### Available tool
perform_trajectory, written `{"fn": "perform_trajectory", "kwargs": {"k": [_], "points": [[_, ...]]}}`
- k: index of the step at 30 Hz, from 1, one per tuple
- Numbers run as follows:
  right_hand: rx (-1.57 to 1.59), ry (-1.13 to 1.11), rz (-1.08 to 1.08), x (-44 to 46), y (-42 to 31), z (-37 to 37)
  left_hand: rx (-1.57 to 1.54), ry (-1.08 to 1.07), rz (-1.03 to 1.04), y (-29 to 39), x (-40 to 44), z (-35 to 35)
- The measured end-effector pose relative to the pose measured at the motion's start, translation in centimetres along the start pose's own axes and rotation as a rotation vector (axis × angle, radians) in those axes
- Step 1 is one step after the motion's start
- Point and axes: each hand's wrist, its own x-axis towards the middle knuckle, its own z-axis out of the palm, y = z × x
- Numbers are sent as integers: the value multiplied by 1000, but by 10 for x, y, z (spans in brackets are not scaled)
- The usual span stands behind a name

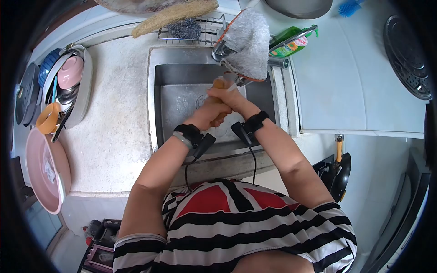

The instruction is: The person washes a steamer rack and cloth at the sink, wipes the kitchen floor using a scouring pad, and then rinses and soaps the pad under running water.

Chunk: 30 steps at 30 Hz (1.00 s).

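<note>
Between the left grip (212,113) and the right grip (228,97) shows a blurred yellowish-brown thing (220,83). The sink (170,98) around the grips is silver-grey. Just beyond them hangs a silvery-grey cloth (250,38) edged in orange; past it to the right are a green bottle (286,40) with a pink-and-white label and a bright blue brush (349,7). Beyond the grips, to the left, lie a tan loofah (175,16) and a dark grey scrubber (184,29). The counter (116,104) left of the grips is off-white with brownish speckles; farther left are a pink bowl (71,73), a patterned blue bowl (48,68), an orange cup (47,119) and a pale pink basin (38,159). Nearer than the grips, the shirt (236,227) has black-and-white stripes and red panels.
</note>
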Motion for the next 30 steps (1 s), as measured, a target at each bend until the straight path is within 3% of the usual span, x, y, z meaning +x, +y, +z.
{"fn": "perform_trajectory", "kwargs": {"k": [2, 4, 6, 8, 9, 10, 11, 13, 14, 16, 18, 20, 22, 26, 28, 30], "points": [[-382, 86, -264, 8, 8, -1, 89, 25, 81, -5, 5, 3], [-476, 184, -269, 8, 14, -1, 468, 322, 188, -6, 9, 10], [-573, 278, -270, 10, 19, -5, 500, 327, 177, -6, 6, 7], [-7, 50, -8, 11, 20, -21, 530, 334, 166, -2, 1, 5], [-7, 45, -5, 3, 13, -25, 158, 171, 78, 4, -7, 7], [369, -29, 84, -7, -1, -27, -211, 9, -8, 9, -12, 7], [747, -105, 172, -13, -9, -29, -209, 15, -7, 8, -13, 7], [832, -192, 163, -2, 24, -50, -597, -159, -8, 3, -14, 13], [911, -273, 157, 1, 37, -56, -597, -158, -11, 1, -13, 17], [907, -291, 105, -27, 3, -31, -967, -218, -149, -5, -11, 27], [903, -315, 61, -32, -7, -25, -952, -299, -147, -16, -8, 27], [319, -299, 48, -21, 1, -36, -930, -373, -150, -25, -6, 24], [209, -204, 115, -24, -12, -23, -609, -279, -130, -26, -5, 25], [-187, -132, 35, -13, -11, -13, -342, -168, -128, -26, 3, 20], [-307, -103, 27, -4, -2, -9, -15, -28, -15, -28, 5, 21], [-613, -23, -318, 7, 18, -9, 170, 94, 89, -29, 7, 28]]}}
